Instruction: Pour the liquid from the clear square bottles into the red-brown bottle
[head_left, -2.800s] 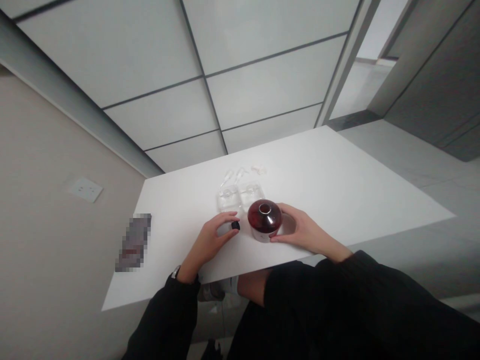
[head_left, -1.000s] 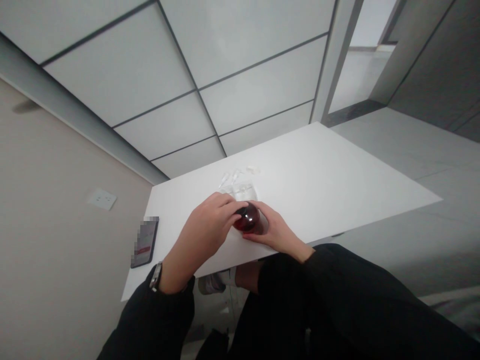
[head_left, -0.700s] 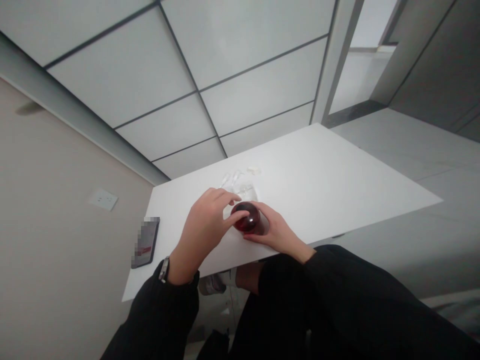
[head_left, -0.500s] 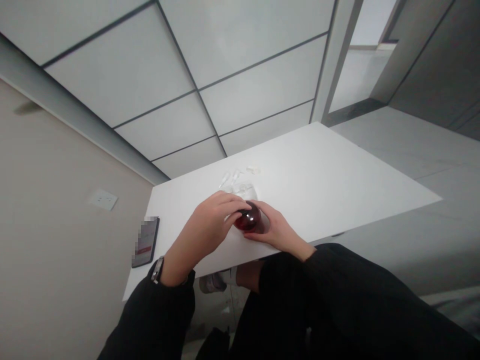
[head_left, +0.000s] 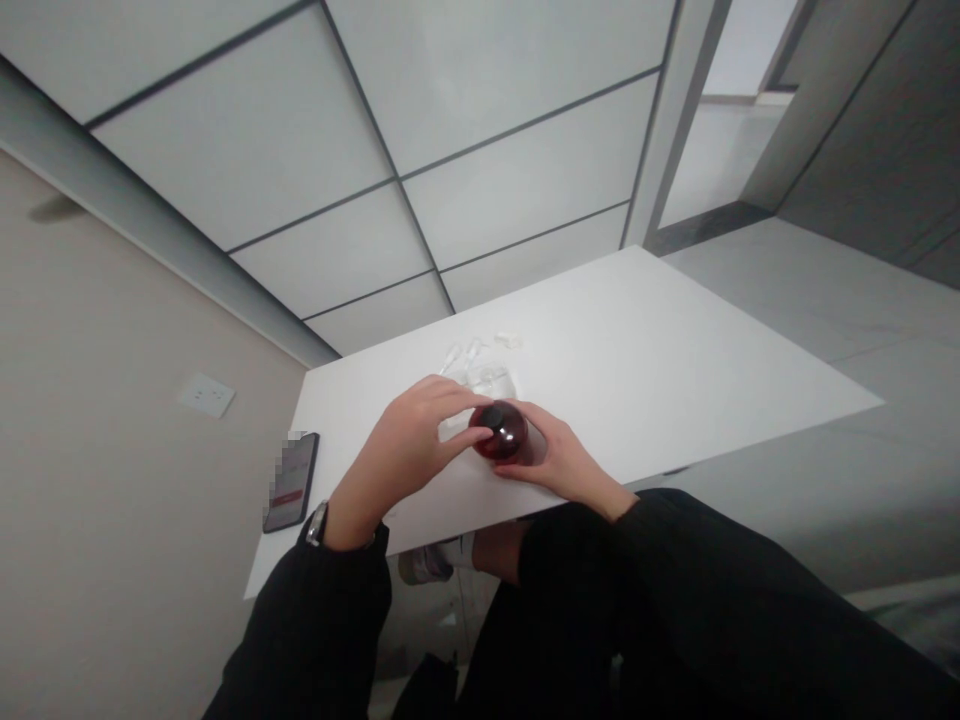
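- Bottle [head_left: 501,436]: squat, round, dark red and glossy, probably glass. It sits upright on the white counter [head_left: 645,340], close to the edge nearest me, and looks to rest on the surface, though my hands hide the base.
- Grip, left: my left hand [head_left: 397,470] comes in from the side, with the fingers curved over the top of the bottle and fingertips on its shoulder. Moderately closed.
- Grip, right: my right hand [head_left: 562,462] is cupped around the lower body from the opposite side, thumb along the near face. Holding it, not a wide-open hand.
- Top: mostly under my left fingers. Can't tell from here if a cap is seated on it.
- Handling: the curved, shiny surface will likely be slippery, with no flats for the fingers. If it's glass, expect it to be brittle and fairly heavy, more so if filled.
- Best hold, in my judgement: the palm around the widest part, not fingertips on the shoulder. Keep the other hand steadying it from the top.
- Nearby: clear plastic trays [head_left: 484,385] just behind the bottle, small clear pieces [head_left: 469,352] past them.
- Further left: phone [head_left: 291,482], screen obscured, near the wall.
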